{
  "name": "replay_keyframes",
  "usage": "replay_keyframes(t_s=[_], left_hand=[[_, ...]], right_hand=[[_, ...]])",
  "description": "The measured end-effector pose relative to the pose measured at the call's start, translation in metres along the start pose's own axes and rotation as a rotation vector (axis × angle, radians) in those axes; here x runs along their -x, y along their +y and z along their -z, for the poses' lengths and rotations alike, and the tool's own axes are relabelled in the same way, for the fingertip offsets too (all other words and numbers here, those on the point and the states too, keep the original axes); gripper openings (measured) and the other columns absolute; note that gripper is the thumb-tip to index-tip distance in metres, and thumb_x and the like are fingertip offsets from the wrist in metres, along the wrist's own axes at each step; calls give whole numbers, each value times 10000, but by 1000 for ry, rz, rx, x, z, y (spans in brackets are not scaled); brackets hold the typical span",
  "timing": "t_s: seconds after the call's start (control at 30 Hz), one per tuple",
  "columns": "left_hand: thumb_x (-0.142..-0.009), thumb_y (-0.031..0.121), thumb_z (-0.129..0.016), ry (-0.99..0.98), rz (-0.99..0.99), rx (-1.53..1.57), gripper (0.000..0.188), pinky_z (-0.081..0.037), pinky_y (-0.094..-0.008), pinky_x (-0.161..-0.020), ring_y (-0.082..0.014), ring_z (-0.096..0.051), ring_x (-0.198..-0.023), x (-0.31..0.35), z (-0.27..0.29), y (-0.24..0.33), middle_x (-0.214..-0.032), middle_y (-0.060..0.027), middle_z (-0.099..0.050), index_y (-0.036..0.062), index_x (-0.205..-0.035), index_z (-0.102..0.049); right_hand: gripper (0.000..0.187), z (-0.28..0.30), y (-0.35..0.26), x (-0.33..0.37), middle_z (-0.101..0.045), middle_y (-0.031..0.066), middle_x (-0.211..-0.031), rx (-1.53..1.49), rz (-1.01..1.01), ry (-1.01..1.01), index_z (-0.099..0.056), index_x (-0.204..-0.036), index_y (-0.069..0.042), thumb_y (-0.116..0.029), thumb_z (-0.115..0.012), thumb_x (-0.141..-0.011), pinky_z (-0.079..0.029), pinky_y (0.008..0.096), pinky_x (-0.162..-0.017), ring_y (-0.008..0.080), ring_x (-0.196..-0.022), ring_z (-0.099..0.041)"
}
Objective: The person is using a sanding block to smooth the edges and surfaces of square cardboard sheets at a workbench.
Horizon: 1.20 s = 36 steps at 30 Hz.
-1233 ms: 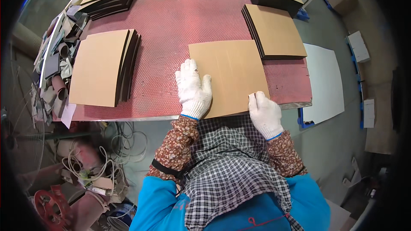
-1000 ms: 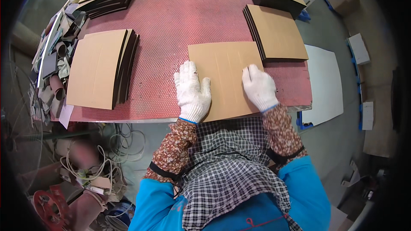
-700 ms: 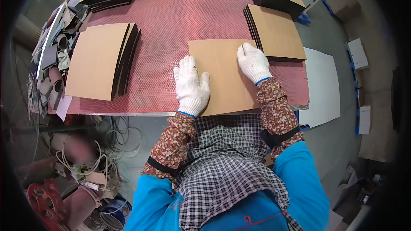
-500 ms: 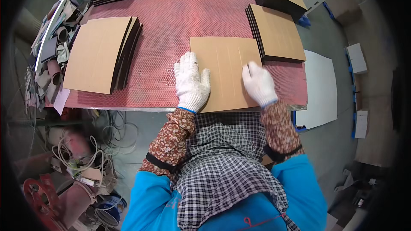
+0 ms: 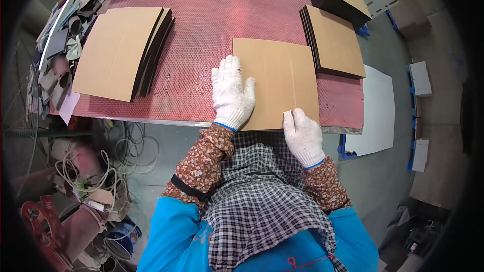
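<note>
A brown rectangular board (image 5: pixel 275 75), like cardboard, lies at the table's front edge with faint lines running down its face. Flat on its left side rests my left hand (image 5: pixel 233 90) in a white knit glove, fingers stretched out and thumb apart. My right hand (image 5: pixel 304 136), gloved the same way, is at the board's near edge, right of its middle. Its fingers are closed in a pinch; a small dark-and-pale bit shows at the tips, too small to name.
The table has a red honeycomb-patterned top (image 5: pixel 201 45). A stack of brown boards with dark edges (image 5: pixel 113 53) lies left; another such stack (image 5: pixel 335 40) sits right, with more behind. Scraps and rolls (image 5: pixel 63 65) crowd the far left. A white sheet (image 5: pixel 375 113) lies beyond the right edge.
My right hand has slid down the board toward me, from its right side to the near edge. My left hand stays flat on the board. The whole view has shifted slightly.
</note>
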<state>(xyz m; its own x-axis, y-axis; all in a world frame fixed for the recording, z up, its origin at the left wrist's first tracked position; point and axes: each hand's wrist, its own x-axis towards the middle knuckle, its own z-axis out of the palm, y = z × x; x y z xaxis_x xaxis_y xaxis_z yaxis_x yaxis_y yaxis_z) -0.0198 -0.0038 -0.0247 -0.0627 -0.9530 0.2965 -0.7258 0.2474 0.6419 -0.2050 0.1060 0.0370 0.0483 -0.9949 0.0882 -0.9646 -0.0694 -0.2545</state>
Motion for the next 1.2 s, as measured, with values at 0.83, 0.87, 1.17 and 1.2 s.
replay_keyframes(t_s=[0.83,0.87,1.17,1.2], left_hand=[[-904,202,-712,130,-32,-16,643,-302,-510,-1217,-407,-515,-1350,2,-6,-2,-1420,-233,-556,-60,-1447,-487],[-904,208,-712,145,-40,-44,649,-300,-514,-1218,-404,-514,-1353,3,-7,-1,-1420,-232,-558,-60,-1450,-486],[-927,243,-704,113,-8,-29,687,-245,-529,-1268,-390,-441,-1472,3,-13,-4,-1536,-249,-507,-62,-1495,-468],[-927,243,-704,109,-4,-30,687,-245,-529,-1268,-390,-441,-1472,4,-14,-5,-1536,-249,-507,-62,-1495,-468]], right_hand=[[363,11,3,-57,-701,301,-900,-63,-170,-206,-633,-952,-13,-336,-499,-1047,-554,574,-790,491,-868,-692],[362,15,0,-38,-701,292,-878,-61,-175,-221,-632,-942,-15,-338,-508,-1046,-557,570,-776,492,-848,-691],[273,1,-35,-12,-691,240,-774,-168,-208,-69,-639,-922,-69,-308,-580,-1041,-552,567,-679,462,-736,-694],[274,-4,-37,-12,-688,231,-758,-124,-166,-42,-630,-911,-69,-302,-574,-1044,-553,550,-656,448,-713,-696]])
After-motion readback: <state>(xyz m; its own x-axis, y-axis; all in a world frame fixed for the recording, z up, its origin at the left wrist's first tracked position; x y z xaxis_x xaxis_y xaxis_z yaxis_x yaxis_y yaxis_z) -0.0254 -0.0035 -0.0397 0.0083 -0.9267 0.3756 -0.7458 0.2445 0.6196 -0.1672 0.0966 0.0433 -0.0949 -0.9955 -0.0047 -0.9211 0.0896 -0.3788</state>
